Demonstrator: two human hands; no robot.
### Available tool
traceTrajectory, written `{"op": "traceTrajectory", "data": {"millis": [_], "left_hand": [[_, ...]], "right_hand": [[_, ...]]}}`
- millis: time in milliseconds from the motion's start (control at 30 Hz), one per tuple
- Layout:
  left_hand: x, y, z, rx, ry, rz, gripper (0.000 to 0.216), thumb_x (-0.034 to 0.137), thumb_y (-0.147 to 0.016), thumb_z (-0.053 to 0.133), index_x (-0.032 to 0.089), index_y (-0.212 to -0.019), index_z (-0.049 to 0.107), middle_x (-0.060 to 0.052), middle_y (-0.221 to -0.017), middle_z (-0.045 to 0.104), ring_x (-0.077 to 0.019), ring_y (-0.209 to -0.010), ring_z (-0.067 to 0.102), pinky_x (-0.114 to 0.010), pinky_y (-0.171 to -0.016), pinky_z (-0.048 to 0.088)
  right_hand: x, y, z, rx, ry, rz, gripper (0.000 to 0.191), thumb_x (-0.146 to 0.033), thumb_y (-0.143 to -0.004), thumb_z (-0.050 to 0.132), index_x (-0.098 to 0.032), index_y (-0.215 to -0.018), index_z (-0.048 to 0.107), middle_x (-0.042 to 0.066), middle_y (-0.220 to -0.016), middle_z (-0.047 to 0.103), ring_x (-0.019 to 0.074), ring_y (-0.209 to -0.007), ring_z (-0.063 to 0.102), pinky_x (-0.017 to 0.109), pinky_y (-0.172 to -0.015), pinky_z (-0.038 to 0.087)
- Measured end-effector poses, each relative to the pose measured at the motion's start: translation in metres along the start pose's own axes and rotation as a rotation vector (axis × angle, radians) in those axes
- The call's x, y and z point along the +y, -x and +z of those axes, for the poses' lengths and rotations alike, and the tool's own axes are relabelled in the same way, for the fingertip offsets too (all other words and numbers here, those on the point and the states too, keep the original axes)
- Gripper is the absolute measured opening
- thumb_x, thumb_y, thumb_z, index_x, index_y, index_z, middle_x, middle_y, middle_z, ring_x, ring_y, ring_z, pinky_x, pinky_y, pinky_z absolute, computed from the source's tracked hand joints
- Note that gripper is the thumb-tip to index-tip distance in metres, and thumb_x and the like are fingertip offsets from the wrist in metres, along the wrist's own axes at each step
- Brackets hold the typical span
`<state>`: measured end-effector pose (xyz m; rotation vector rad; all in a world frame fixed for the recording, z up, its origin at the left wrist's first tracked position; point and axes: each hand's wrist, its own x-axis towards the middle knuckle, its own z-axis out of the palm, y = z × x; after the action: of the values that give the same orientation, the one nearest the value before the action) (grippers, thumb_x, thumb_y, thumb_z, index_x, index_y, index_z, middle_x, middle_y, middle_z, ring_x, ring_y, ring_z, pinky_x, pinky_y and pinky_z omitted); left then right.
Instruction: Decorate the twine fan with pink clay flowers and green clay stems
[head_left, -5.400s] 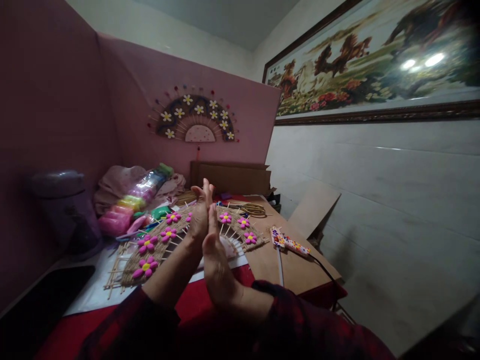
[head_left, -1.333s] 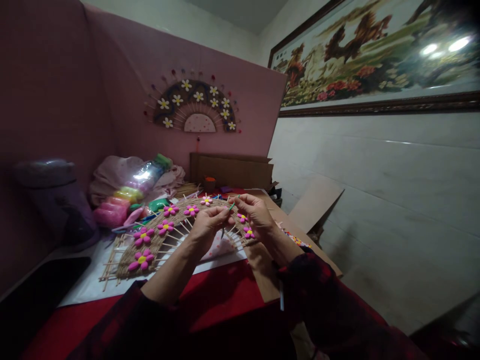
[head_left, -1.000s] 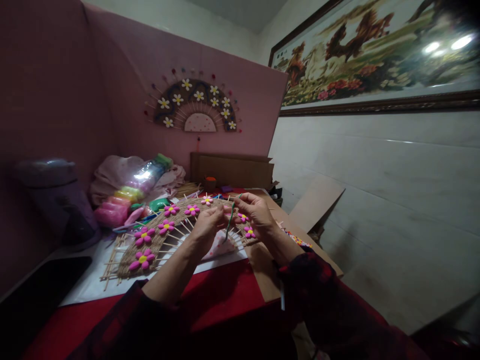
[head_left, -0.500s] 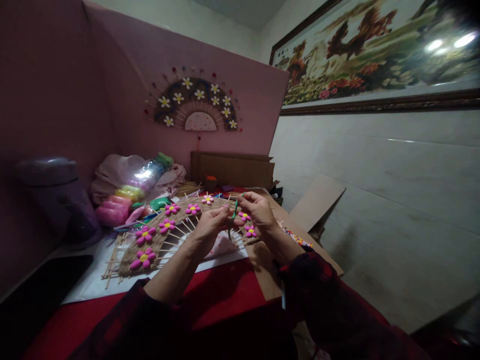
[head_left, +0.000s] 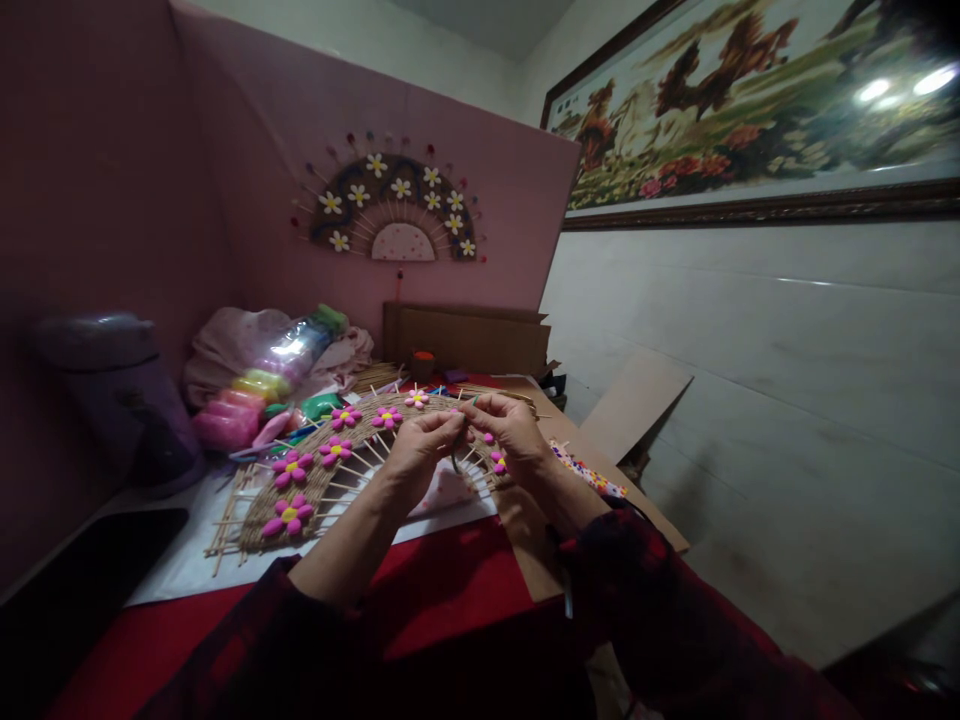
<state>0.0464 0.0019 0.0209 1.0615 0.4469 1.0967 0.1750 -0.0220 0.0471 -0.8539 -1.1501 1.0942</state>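
Observation:
My left hand (head_left: 421,450) and my right hand (head_left: 510,432) meet above the craft fan, fingertips pinched close together. Between them is a thin strip of green clay (head_left: 455,462); its lower end hangs under my left fingers and a bit of green shows at my right fingertips. The rest of the strip is hidden by the fingers. Below lies the fan (head_left: 307,472), an arch of thin sticks woven with brown twine. Pink clay flowers (head_left: 288,515) with yellow centres sit along it. A pale, spotted half-round piece (head_left: 442,492) forms its inner middle, partly behind my left hand.
At left stand a lilac bottle (head_left: 124,400) and a dark flat object (head_left: 97,550). A bag of coloured clay (head_left: 262,380) lies behind the fan. Cardboard (head_left: 465,338) leans at the back, below a finished fan (head_left: 390,205) on the pink panel. Red cloth (head_left: 450,580) covers the front.
My right hand has moved left and slightly down, bringing its fingertips against those of my left hand. The green strip, stretched between them before, is now mostly covered.

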Motion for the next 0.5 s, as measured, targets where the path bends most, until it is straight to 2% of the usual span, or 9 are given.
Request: {"op": "traceTrajectory", "data": {"millis": [233,400,500], "left_hand": [[-0.0003,-0.0002,0.0003,0.046,-0.019,0.0,0.024,0.031,-0.058,0.081,0.012,-0.068,0.07,-0.002,-0.063,0.065,-0.0101,-0.06,0.058,-0.026,-0.068,0.043],[0.0002,0.0017,0.0019,0.004,-0.06,0.002,0.035,0.044,-0.066,0.073,0.014,-0.082,0.071,-0.006,-0.067,0.069,-0.0155,-0.066,0.061,-0.03,-0.073,0.042],[0.0002,0.0011,0.0023,-0.003,-0.108,0.031,0.03,0.041,-0.064,0.075,0.014,-0.074,0.07,-0.004,-0.065,0.068,-0.0127,-0.062,0.058,-0.028,-0.069,0.04]], "right_hand": [[0.0006,-0.0012,-0.0049,0.026,0.008,-0.005,0.032,-0.039,-0.054,0.081,-0.014,-0.066,0.066,-0.001,-0.06,0.06,0.0072,-0.054,0.047,0.022,-0.053,0.038],[0.0002,-0.0012,-0.0053,0.041,0.029,-0.008,0.035,-0.043,-0.053,0.081,-0.014,-0.063,0.065,0.0,-0.059,0.061,0.0085,-0.051,0.048,0.023,-0.052,0.039],[-0.0011,0.0002,-0.0035,0.017,0.046,0.005,0.035,-0.043,-0.052,0.082,-0.014,-0.061,0.064,-0.001,-0.057,0.061,0.009,-0.05,0.049,0.023,-0.05,0.038]]}}
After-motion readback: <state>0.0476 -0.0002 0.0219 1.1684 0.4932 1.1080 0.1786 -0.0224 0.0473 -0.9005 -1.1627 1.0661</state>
